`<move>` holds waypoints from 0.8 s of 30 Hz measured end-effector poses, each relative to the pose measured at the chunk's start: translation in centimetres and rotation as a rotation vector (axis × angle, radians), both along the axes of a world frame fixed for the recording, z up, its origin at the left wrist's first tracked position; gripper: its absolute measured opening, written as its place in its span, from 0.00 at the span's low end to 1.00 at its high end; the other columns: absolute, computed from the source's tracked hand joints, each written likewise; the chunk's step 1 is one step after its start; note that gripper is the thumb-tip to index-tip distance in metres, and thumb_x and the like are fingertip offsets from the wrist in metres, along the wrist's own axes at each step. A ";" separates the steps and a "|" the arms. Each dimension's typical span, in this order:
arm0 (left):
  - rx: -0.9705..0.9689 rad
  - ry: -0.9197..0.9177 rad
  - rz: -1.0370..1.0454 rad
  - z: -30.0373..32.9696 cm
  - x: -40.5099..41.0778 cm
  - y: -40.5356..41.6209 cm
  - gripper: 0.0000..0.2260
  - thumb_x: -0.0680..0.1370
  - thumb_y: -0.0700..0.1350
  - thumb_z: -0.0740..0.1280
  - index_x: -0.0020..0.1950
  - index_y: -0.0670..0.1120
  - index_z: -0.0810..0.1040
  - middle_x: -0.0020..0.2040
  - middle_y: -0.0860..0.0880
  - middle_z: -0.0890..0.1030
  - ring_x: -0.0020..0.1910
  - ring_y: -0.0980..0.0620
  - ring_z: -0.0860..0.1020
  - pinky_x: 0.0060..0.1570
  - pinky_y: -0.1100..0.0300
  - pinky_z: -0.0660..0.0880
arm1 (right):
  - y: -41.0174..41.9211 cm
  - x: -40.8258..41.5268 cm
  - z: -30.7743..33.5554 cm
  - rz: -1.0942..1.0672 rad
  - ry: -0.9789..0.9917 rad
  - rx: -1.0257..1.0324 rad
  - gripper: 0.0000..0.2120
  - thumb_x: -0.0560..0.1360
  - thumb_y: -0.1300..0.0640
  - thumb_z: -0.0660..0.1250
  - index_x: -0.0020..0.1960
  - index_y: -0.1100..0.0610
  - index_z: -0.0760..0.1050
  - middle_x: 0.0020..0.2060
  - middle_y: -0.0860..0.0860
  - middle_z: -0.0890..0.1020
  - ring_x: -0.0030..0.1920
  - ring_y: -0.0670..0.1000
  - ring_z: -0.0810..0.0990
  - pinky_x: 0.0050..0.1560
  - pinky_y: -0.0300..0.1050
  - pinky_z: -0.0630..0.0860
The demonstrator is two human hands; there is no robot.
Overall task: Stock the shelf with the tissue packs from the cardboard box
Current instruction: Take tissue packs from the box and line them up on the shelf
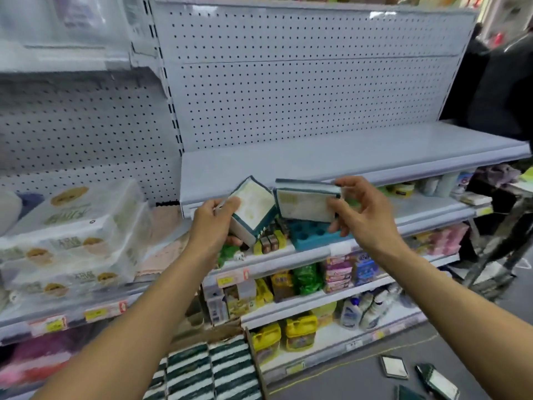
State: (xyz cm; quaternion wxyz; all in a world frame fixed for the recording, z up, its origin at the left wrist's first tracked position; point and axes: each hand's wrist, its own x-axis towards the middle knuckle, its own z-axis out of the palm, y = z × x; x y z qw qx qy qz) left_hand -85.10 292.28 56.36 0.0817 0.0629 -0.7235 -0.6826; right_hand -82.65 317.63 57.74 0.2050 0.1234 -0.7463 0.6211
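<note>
Head view: we see both bare arms reaching up toward the grey shelf [346, 151], which stands in front of a pegboard back panel [288, 82]. Left hand [212, 223] holds one tissue pack [253, 210], tilted on a corner, fingers curled round its left edge and underside. Right hand [360, 209] holds a second tissue pack [307, 202], roughly level, thumb on its top right edge and fingers curled under its lower right corner. The two packs are just beside each other, at about the height of the shelf's front lip; neither lies on the shelf.

Near the bottom centre we note the open cardboard box [251, 359], filled with rows of green-and-white striped pack edges [207, 370]. Three loose packs [393, 366] lie on the floor at the near right.

Left bay: large wrapped paper bundles [75, 235]. Under the hands, a blue tray [311, 233] with round holes sits on the next shelf down. Lower shelves carry mixed bottles and packets, too blurred to identify. A person in dark clothing [501, 82] stands at the far right.
</note>
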 end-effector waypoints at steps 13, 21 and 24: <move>0.010 0.049 0.199 3.8 -13.0 0.2 0.11 0.79 0.50 0.67 0.56 0.44 0.75 0.43 0.43 0.78 0.26 0.47 0.79 0.28 0.57 0.78 | -0.3 -16.8 1.5 0.074 0.087 0.194 0.13 0.77 0.60 0.66 0.55 0.44 0.70 0.62 0.32 0.66 0.58 0.46 0.72 0.55 0.55 0.78; -0.018 0.060 0.307 3.7 -15.4 0.0 0.10 0.79 0.50 0.67 0.55 0.45 0.76 0.44 0.43 0.80 0.33 0.45 0.81 0.32 0.54 0.80 | 0.5 -23.5 2.2 0.146 -0.101 0.121 0.25 0.75 0.64 0.68 0.67 0.51 0.65 0.62 0.43 0.70 0.49 0.42 0.75 0.43 0.33 0.71; -0.008 0.062 0.358 3.7 -16.1 0.6 0.11 0.79 0.50 0.67 0.56 0.44 0.75 0.44 0.44 0.80 0.34 0.45 0.82 0.31 0.55 0.79 | 0.7 -26.3 3.5 0.201 -0.146 0.072 0.20 0.72 0.67 0.69 0.60 0.56 0.68 0.54 0.46 0.74 0.49 0.44 0.76 0.41 0.32 0.71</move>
